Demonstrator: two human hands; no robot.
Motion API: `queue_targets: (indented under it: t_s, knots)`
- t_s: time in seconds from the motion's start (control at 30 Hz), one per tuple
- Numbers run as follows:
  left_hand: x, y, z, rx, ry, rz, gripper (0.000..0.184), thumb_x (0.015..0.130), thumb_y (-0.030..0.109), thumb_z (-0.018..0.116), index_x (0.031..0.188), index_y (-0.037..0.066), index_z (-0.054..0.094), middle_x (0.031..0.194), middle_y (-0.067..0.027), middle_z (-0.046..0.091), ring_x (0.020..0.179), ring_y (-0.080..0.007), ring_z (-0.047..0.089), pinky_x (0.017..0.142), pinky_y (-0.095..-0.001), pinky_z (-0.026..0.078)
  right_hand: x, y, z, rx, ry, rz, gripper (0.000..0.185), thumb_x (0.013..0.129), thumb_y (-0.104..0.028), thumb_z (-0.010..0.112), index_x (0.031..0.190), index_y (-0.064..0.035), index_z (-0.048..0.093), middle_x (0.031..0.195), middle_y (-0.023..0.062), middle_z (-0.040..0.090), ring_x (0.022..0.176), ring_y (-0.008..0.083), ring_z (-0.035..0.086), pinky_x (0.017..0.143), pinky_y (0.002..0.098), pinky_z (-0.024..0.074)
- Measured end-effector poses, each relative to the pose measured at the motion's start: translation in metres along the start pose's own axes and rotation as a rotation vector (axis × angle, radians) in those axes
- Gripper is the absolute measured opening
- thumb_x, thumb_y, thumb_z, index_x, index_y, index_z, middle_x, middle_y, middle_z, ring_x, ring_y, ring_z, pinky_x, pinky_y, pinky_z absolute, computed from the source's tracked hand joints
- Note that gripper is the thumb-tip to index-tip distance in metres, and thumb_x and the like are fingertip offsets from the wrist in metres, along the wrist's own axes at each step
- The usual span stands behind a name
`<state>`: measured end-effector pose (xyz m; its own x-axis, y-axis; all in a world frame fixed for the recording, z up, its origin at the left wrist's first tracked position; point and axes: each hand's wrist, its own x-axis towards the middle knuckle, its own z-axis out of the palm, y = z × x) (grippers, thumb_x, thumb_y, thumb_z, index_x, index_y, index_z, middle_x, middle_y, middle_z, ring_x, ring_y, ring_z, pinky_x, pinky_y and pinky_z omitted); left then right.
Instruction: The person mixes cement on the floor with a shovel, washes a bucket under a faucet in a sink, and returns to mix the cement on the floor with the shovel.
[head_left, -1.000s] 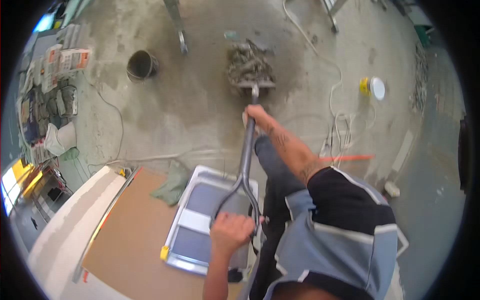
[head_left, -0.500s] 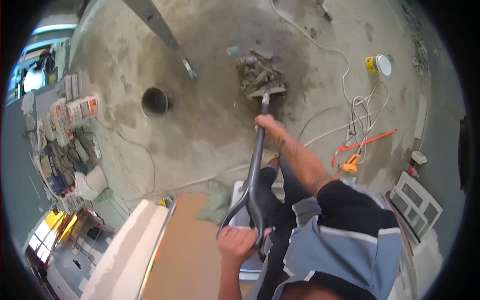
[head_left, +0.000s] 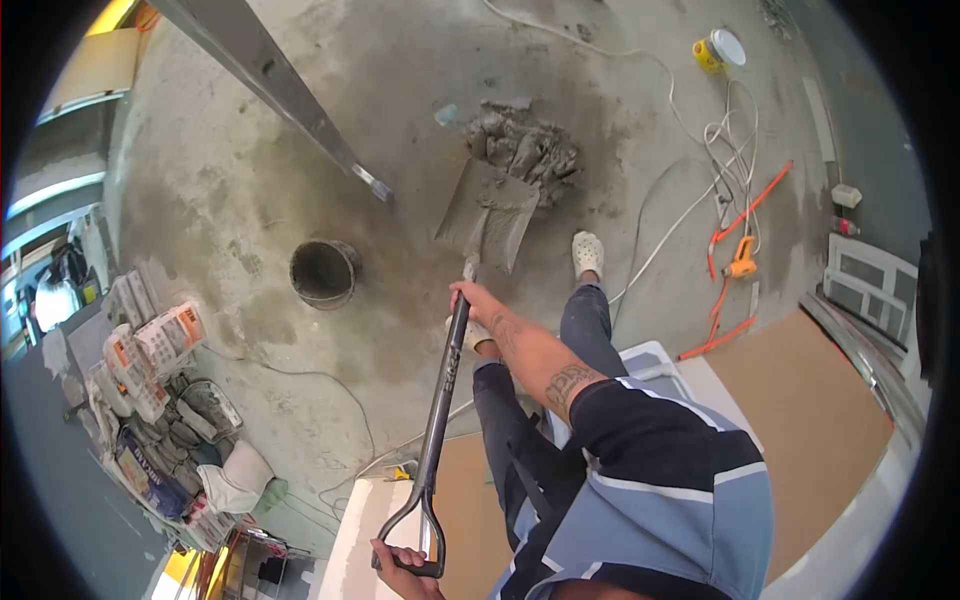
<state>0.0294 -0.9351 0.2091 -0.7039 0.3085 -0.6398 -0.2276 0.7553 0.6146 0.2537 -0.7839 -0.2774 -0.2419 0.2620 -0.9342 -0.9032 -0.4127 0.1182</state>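
Note:
A shovel (head_left: 438, 415) with a dark shaft slants across the middle of the view. My left hand (head_left: 405, 568) is closed around its D-shaped grip at the bottom. Farther up, my right hand (head_left: 474, 303) wraps round the shaft just behind the blade. The flat grey blade (head_left: 488, 218), smeared with wet mortar, lies face up at the near side of a mortar heap (head_left: 530, 150). How much mortar rests on the blade is hard to tell. To its left, a dark bucket (head_left: 325, 275) stands on the stained concrete floor.
A metal beam (head_left: 275, 95) slants in from the upper left. White cables (head_left: 735, 150), an orange power tool (head_left: 741, 258) and a yellow-white tub (head_left: 718, 50) lie at right. Bags (head_left: 150, 350) are piled left. Boards (head_left: 810, 400) lie beside my legs. Another person (head_left: 58, 295) is at far left.
The shovel has come back from the heap toward me, its blade now lying face up. My left hand has moved down and left with the grip. The view has shifted.

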Motion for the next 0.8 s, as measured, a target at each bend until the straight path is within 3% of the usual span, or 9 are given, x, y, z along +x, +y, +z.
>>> queue_targets:
  t_s: [0.1,0.23,0.37,0.43,0.47,0.5,0.53,0.6,0.8]
  knots:
    - [0.032,-0.004,-0.014,0.128,0.052,-0.096,0.046,0.093,0.048,0.05,0.063,0.016,0.038,0.05,0.0035,0.034,0.042,-0.0122,0.035,0.04,-0.0274,0.033,0.052,0.076,-0.033,-0.129,0.157,-0.021,0.015,0.081,-0.005,0.054,0.067,-0.0016,0.052,0.054,0.0107,0.05,0.045,0.0261,0.053,0.043,0.0381,0.0454]
    - [0.07,-0.05,-0.047,0.132,0.214,-0.181,0.046,0.089,0.049,0.057,0.062,0.017,0.039,0.046,0.0021,0.034,0.038,-0.0106,0.033,0.034,-0.0249,0.03,0.064,0.139,-0.067,-0.274,0.235,0.08,0.013,0.081,-0.005,0.053,0.069,-0.0002,0.053,0.057,0.0115,0.053,0.048,0.0246,0.055,0.044,0.0378,0.0459]
    - [0.101,-0.074,-0.045,0.199,0.266,-0.21,0.046,0.09,0.05,0.055,0.06,0.018,0.038,0.045,0.0024,0.035,0.035,-0.0114,0.031,0.033,-0.0266,0.031,0.083,0.147,-0.074,-0.422,0.348,0.033,0.013,0.077,-0.006,0.054,0.071,0.0051,0.056,0.058,0.015,0.057,0.048,0.0282,0.057,0.043,0.0401,0.0456]
    - [0.116,-0.063,-0.01,0.241,0.217,-0.231,0.048,0.092,0.048,0.053,0.058,0.019,0.035,0.044,0.0028,0.033,0.034,-0.0107,0.033,0.033,-0.0266,0.033,0.108,0.119,-0.064,-0.541,0.343,0.0,0.013,0.076,-0.006,0.054,0.073,0.0071,0.057,0.059,0.0154,0.059,0.05,0.029,0.059,0.044,0.0411,0.0461]
    - [0.14,-0.073,-0.011,0.122,0.094,-0.222,0.046,0.092,0.043,0.054,0.056,0.017,0.044,0.045,0.001,0.042,0.037,-0.0128,0.043,0.037,-0.0268,0.038,0.114,0.087,-0.057,-0.537,0.446,-0.142,0.015,0.076,-0.006,0.054,0.071,0.0077,0.059,0.058,0.0154,0.059,0.05,0.0296,0.06,0.043,0.0419,0.0461]
    - [0.166,-0.104,0.0,0.017,0.031,-0.24,0.046,0.092,0.046,0.054,0.06,0.018,0.037,0.045,0.0064,0.025,0.035,-0.0066,0.027,0.037,-0.0239,0.029,0.14,0.041,-0.07,-0.653,0.256,-0.162,0.015,0.077,-0.005,0.052,0.068,0.0051,0.058,0.058,0.0157,0.058,0.049,0.0287,0.059,0.043,0.0428,0.0461]
    - [0.171,-0.116,0.041,0.052,-0.038,-0.157,0.047,0.092,0.047,0.053,0.06,0.018,0.036,0.045,0.0065,0.023,0.035,-0.0071,0.025,0.037,-0.0244,0.027,0.141,-0.009,-0.061,-0.301,0.185,-0.114,0.014,0.079,-0.004,0.052,0.067,0.0019,0.056,0.055,0.0143,0.054,0.046,0.0275,0.056,0.042,0.0425,0.0462]
    - [0.181,-0.116,0.112,0.019,-0.026,-0.159,0.046,0.093,0.042,0.053,0.061,0.015,0.038,0.046,0.004,0.028,0.038,-0.0098,0.029,0.039,-0.0252,0.032,0.161,-0.087,-0.037,-0.376,0.355,-0.121,0.007,0.081,-0.001,0.052,0.074,0.0017,0.054,0.057,0.011,0.051,0.045,0.0238,0.052,0.041,0.0388,0.046]
    - [0.144,-0.117,0.117,-0.126,-0.235,-0.039,0.044,0.094,0.044,0.051,0.063,0.014,0.041,0.048,0.0014,0.037,0.037,-0.0105,0.036,0.041,-0.0248,0.037,0.123,-0.102,-0.014,-0.338,0.433,-0.228,0.003,0.082,0.0,0.052,0.079,0.001,0.052,0.06,0.0081,0.051,0.048,0.0177,0.051,0.044,0.0343,0.0479]
